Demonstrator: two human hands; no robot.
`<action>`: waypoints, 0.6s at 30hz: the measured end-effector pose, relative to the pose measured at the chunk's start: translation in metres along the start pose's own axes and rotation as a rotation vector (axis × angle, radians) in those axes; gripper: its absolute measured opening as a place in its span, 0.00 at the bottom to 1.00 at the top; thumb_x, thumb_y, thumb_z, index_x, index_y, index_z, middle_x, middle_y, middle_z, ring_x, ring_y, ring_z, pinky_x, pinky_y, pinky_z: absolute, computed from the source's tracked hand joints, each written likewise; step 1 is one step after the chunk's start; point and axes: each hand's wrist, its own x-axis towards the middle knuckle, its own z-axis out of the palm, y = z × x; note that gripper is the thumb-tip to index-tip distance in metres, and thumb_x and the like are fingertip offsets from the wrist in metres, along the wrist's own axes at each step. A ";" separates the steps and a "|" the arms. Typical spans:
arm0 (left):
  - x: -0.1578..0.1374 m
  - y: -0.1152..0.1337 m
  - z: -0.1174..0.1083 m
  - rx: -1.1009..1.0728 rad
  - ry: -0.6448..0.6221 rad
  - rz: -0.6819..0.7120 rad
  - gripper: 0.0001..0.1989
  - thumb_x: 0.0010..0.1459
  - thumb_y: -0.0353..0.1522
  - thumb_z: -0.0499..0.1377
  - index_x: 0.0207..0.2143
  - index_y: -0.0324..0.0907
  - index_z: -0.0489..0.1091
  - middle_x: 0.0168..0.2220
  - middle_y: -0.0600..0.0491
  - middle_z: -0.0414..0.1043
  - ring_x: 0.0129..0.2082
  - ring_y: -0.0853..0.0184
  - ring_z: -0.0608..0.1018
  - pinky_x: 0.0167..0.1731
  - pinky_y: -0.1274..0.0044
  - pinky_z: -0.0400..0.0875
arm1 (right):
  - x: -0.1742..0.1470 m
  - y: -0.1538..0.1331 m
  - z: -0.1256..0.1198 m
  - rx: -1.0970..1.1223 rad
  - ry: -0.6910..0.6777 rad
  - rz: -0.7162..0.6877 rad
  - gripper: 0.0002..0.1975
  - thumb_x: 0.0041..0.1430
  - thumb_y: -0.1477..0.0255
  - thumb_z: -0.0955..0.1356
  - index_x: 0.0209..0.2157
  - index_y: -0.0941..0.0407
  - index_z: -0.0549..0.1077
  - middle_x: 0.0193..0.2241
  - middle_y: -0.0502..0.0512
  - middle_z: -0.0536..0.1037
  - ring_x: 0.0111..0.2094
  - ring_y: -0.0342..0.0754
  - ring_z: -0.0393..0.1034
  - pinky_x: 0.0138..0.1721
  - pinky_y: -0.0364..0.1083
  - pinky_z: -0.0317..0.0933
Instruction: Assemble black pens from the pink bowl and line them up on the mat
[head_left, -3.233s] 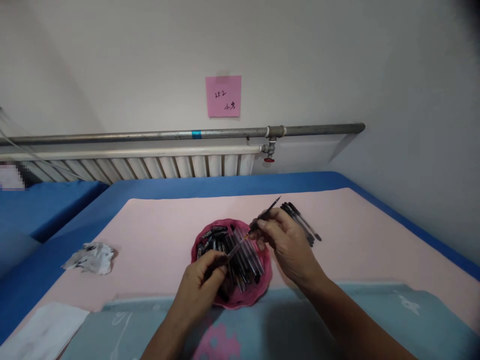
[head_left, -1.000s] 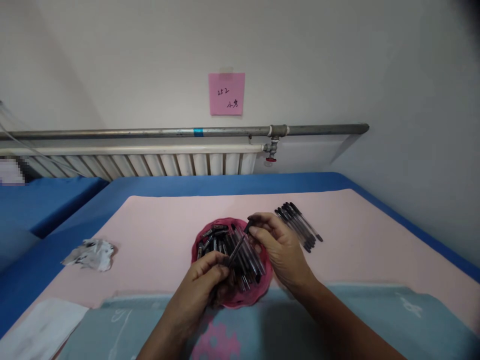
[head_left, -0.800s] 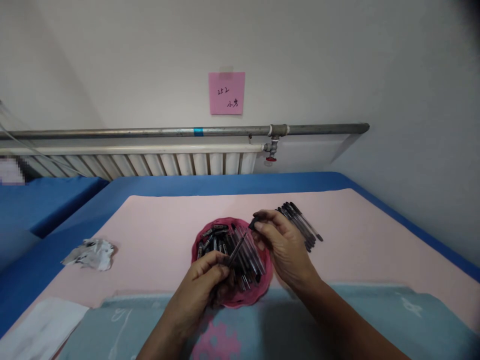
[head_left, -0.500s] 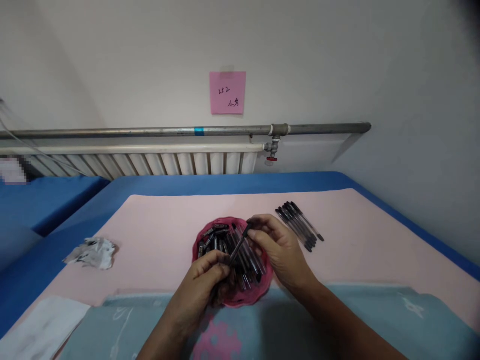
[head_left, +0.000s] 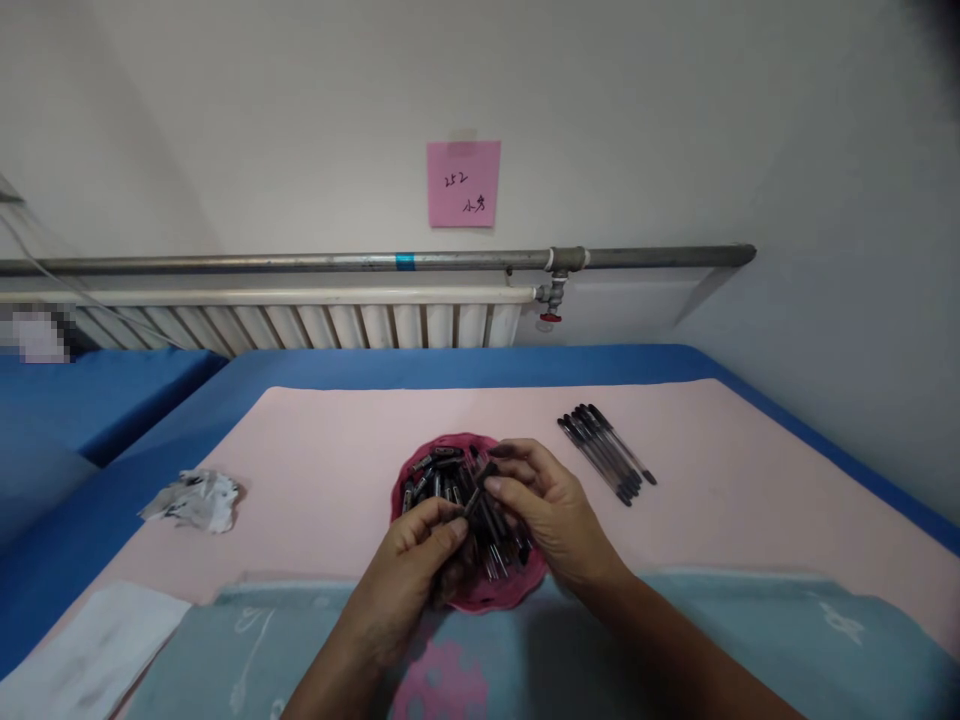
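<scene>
Crumpled paper (head_left: 196,498): lying on the pink worktop (head_left: 337,440), far left, untouched.
Left hand (head_left: 409,575): fingers pinched on the lower end of a pen (head_left: 475,490), over the dish.
Pink dish (head_left: 411,472): centre, heaped with loose pen parts; judged most of the work remains.
Right hand (head_left: 551,515): fingertips pinched on the pen's upper end.
Finished pens (head_left: 606,452): small row lying right of the dish, apart from both hands.

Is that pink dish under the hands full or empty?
Full. The pink dish is heaped with black pen parts, covering its bottom; both the left hand and right hand hover over it.
</scene>
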 end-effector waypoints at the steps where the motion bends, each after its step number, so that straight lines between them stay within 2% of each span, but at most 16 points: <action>1: 0.000 0.001 0.001 -0.010 0.009 -0.003 0.10 0.50 0.35 0.62 0.31 0.39 0.66 0.17 0.61 0.58 0.14 0.79 0.57 0.15 0.83 0.47 | 0.000 0.001 0.000 -0.003 -0.003 0.010 0.15 0.45 0.70 0.72 0.36 0.54 0.67 0.29 0.46 0.73 0.22 0.37 0.62 0.21 0.38 0.53; 7: 0.000 0.002 0.003 -0.038 0.022 0.000 0.10 0.50 0.35 0.62 0.30 0.39 0.66 0.18 0.62 0.57 0.15 0.80 0.57 0.15 0.84 0.46 | -0.001 0.008 0.002 -0.013 -0.049 0.079 0.16 0.45 0.71 0.71 0.37 0.54 0.66 0.27 0.46 0.73 0.19 0.36 0.59 0.19 0.38 0.50; 13: 0.000 0.003 0.002 -0.083 0.025 0.000 0.10 0.48 0.35 0.64 0.29 0.39 0.67 0.17 0.61 0.59 0.14 0.81 0.58 0.14 0.86 0.47 | -0.002 0.010 0.007 -0.045 -0.093 0.075 0.17 0.45 0.71 0.70 0.39 0.54 0.66 0.29 0.47 0.73 0.22 0.38 0.62 0.20 0.39 0.52; 16: 0.000 0.011 -0.001 -0.120 0.081 0.053 0.11 0.46 0.33 0.66 0.30 0.38 0.69 0.19 0.59 0.65 0.16 0.79 0.64 0.16 0.86 0.56 | -0.001 0.010 0.008 -0.062 -0.096 0.025 0.18 0.46 0.71 0.70 0.42 0.53 0.66 0.33 0.50 0.74 0.25 0.40 0.64 0.21 0.39 0.53; 18: 0.000 0.018 -0.006 -0.137 0.158 0.124 0.12 0.44 0.33 0.67 0.31 0.37 0.71 0.23 0.55 0.71 0.20 0.76 0.70 0.21 0.84 0.64 | 0.002 0.008 0.005 -0.087 -0.046 -0.008 0.16 0.48 0.69 0.69 0.40 0.53 0.67 0.32 0.50 0.74 0.26 0.41 0.64 0.22 0.40 0.54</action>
